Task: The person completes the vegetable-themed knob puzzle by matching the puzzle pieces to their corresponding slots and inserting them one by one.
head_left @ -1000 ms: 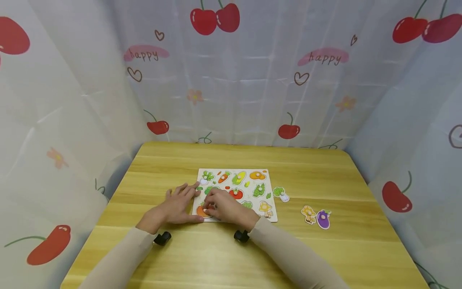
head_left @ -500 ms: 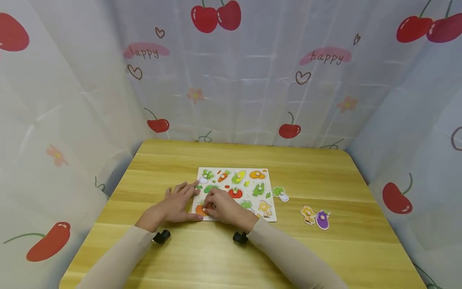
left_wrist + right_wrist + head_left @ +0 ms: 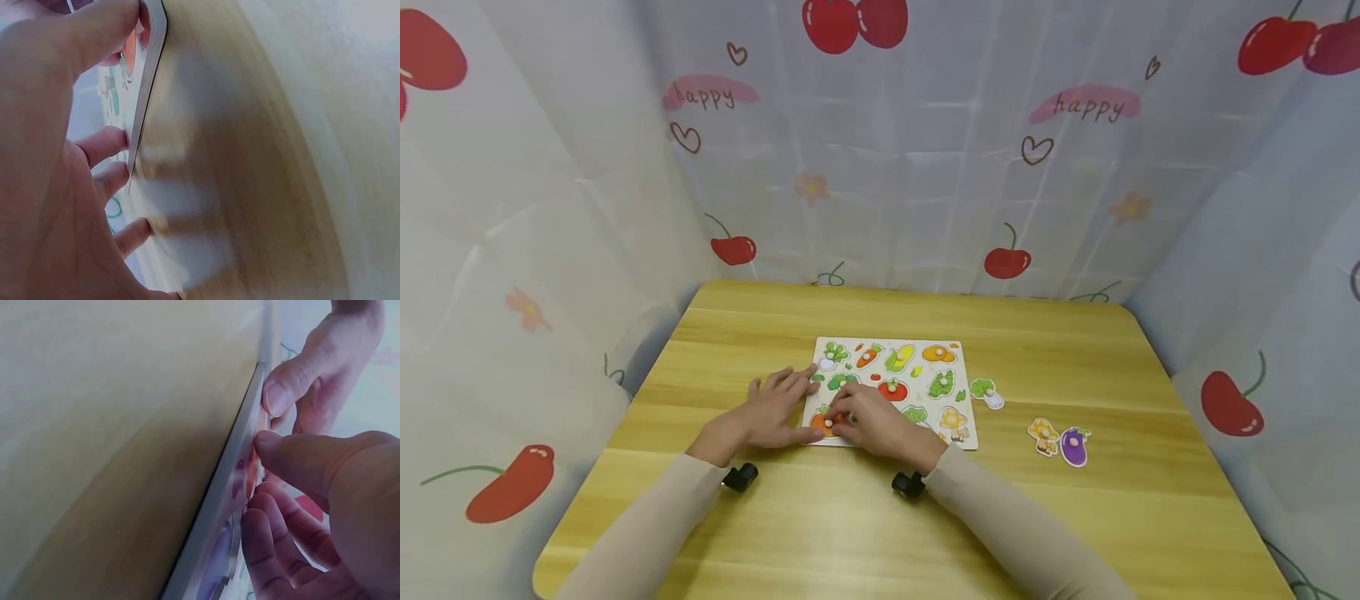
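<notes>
A white vegetable puzzle board (image 3: 918, 394) lies flat on the table. My left hand (image 3: 766, 415) is spread at its left edge, thumb on the near left corner and two fingertips touching the side in the left wrist view. My right hand (image 3: 874, 421) reaches over the board and pinches the knob of an orange pumpkin-like piece (image 3: 819, 423) at that corner. Whether this piece sits fully flush cannot be told. Other pieces, such as a tomato (image 3: 892, 390) and a corn (image 3: 900, 358), sit in the board. The right hand hides part of the near row.
Loose on the wooden table (image 3: 1075, 358), right of the board, lie a bok choy piece (image 3: 987, 393), a mushroom piece (image 3: 1042, 437) and a purple eggplant piece (image 3: 1073, 447). Curtains (image 3: 887, 208) printed with cherries surround the table's back and sides.
The head view has tilted slightly, so the whole scene sits higher in it. Both hands stay in place on the board, the right still pinching the same knob.
</notes>
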